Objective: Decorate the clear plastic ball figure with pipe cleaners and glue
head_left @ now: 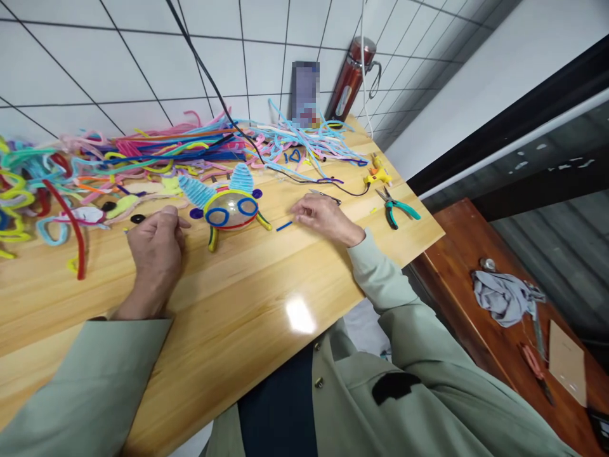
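My left hand (156,247) rests on the wooden table (247,298), its fingers curled in a loose fist with nothing visible in them. Just to its right stands a pipe-cleaner figure (231,206) with a clear dome body, blue ring eyes, light-blue striped ears and yellow-green legs. My right hand (323,219) lies to the right of the figure, fingers bent down onto the tabletop. Its fingertips are at a short blue pipe-cleaner piece (284,225). Whether the fingers pinch that piece is not clear.
A heap of coloured pipe cleaners (118,158) covers the back and left of the table. Scissors (326,195), teal pliers (396,208) and a yellow glue gun (378,174) lie beyond my right hand. A red flask (352,79) stands by the wall. A brown bench (504,317) is at right.
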`<control>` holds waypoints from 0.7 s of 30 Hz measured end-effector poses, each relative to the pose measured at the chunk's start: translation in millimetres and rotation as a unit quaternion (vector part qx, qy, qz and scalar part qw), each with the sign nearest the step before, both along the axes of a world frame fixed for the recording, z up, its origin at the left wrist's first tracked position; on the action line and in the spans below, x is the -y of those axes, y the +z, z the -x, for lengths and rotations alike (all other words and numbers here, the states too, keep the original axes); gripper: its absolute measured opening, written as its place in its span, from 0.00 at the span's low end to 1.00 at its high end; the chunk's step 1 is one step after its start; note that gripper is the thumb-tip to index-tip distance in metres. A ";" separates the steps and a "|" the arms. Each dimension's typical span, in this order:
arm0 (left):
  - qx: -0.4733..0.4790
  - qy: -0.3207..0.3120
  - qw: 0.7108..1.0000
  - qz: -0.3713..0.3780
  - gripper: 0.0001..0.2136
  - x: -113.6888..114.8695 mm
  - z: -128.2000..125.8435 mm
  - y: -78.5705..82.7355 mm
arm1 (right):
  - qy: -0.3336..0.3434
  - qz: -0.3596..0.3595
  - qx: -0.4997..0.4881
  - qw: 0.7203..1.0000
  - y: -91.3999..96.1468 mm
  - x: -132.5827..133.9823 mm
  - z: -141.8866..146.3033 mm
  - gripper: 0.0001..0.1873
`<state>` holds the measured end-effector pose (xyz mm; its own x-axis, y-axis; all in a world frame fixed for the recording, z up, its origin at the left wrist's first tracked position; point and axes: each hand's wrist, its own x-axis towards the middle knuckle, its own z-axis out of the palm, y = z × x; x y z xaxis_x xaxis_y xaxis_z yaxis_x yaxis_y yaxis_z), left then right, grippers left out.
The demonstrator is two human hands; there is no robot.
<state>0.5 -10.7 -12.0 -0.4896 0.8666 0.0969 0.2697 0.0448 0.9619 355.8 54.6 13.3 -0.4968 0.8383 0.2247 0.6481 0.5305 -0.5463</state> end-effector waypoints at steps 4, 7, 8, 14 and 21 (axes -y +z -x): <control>0.072 -0.005 0.997 -0.013 0.16 -1.4 -0.2 -0.7 | -0.178 -0.068 -0.010 0.982 -1.7 -31.7 -40.0 0.13; 0.059 -0.003 0.998 -0.004 0.15 -1.8 0.0 -0.7 | -0.326 -0.041 0.018 0.944 -6.2 -55.9 -72.8 0.14; 0.054 -0.004 0.999 -0.001 0.15 -1.8 0.0 -0.3 | -0.341 -0.030 0.027 0.939 -8.8 -61.6 -79.3 0.13; 0.024 -0.005 1.000 0.004 0.16 -1.2 -0.4 1.8 | -0.347 -0.011 0.050 0.937 -28.7 -75.9 -80.4 0.07; 0.094 0.003 0.996 -0.001 0.13 -2.4 -1.8 1.5 | -0.340 -0.064 -0.015 0.938 -19.0 -75.1 -87.8 0.07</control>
<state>2.3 -8.3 -10.5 -0.5048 0.8633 0.0044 0.0842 0.0441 0.9955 443.6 129.7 -5.6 0.1503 0.9243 0.3508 0.8461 0.0633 -0.5292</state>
